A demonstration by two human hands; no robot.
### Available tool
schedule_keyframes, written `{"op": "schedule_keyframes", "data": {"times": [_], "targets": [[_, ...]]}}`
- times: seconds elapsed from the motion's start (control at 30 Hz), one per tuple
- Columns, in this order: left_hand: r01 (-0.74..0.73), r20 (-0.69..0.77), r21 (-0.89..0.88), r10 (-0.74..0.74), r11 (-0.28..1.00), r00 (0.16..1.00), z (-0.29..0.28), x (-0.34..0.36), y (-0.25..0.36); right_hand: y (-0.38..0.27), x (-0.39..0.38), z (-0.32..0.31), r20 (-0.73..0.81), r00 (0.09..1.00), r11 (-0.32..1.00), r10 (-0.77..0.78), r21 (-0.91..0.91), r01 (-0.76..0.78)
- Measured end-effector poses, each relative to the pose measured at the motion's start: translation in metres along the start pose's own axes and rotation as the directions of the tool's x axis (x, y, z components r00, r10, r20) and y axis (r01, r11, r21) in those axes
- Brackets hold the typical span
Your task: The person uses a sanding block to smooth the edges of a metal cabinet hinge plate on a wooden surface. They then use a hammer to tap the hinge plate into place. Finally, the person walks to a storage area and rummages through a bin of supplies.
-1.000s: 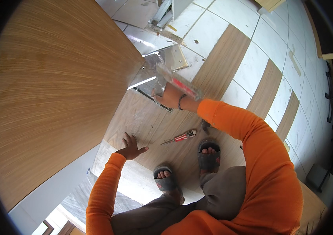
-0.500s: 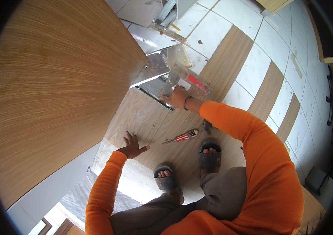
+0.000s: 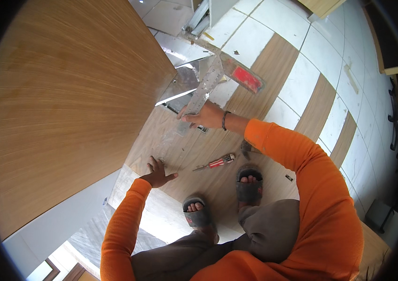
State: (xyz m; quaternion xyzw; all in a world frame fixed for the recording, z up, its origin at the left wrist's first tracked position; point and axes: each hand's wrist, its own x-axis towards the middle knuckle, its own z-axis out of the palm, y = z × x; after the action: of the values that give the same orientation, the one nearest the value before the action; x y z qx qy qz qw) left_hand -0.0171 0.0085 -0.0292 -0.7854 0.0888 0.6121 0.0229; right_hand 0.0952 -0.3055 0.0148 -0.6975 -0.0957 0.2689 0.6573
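Observation:
My right hand [image 3: 208, 115] grips an L-shaped metal square [image 3: 246, 78] with a red patch on one arm, raised over an opening with a metal frame [image 3: 167, 107] in the wood-look floor. Behind it is a metal plate [image 3: 178, 93] at the corner of a large wooden door panel [image 3: 74, 110]. My left hand [image 3: 158, 176] rests with spread fingers on the floor [image 3: 175, 182] beside the panel. A screwdriver [image 3: 221, 161] with a red-and-white striped handle lies between my hands, and a dark tool [image 3: 245, 149], partly hidden by my sleeve, lies right of it.
My sandalled feet [image 3: 249, 185] are below the screwdriver. White floor tiles [image 3: 302, 75] with wood-look strips stretch to the right. Metal and board pieces [image 3: 198, 16] stand at the top. A pale cabinet edge [image 3: 320, 7] is at the upper right, dark objects along the far right.
My right hand has turned the square, swinging its red-marked arm up and away while the other arm now slants down into my fingers. My left hand has stayed in place.

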Motion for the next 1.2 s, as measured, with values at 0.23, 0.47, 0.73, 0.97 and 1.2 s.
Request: {"op": "schedule_keyframes", "data": {"times": [0.23, 0.47, 0.73, 0.97, 1.2], "targets": [[-0.031, -0.065, -0.058, 0.027, 0.998, 0.998, 0.008, 0.003, -0.003, -0.007, -0.039, -0.021, -0.033, 0.972, 0.861, -0.233, -0.472, 0.191], [-0.035, -0.12, -0.061, 0.028, 0.998, 0.992, 0.007, -0.003, -0.01, 0.014, -0.121, -0.001, 0.057, 0.987, 0.968, 0.151, -0.213, -0.136], [-0.096, -0.216, -0.067, 0.079, 0.993, 0.973, 0.01, -0.009, -0.027, 0.043, -0.176, 0.041, -0.093, 0.983, 0.597, 0.158, -0.784, -0.17], [-0.018, -0.559, 0.282, 0.18, 0.959, 0.809, -0.002, -0.035, -0.008, 0.057, -0.185, 0.084, 0.188, 0.92, 0.494, 0.343, -0.87, -0.007], [-0.337, -0.588, 0.398, 0.519, 0.854, 0.62, -0.026, -0.024, 0.05, 0.091, -0.196, 0.104, 0.202, 0.929, 0.661, 0.31, -0.748, -0.058]]}}
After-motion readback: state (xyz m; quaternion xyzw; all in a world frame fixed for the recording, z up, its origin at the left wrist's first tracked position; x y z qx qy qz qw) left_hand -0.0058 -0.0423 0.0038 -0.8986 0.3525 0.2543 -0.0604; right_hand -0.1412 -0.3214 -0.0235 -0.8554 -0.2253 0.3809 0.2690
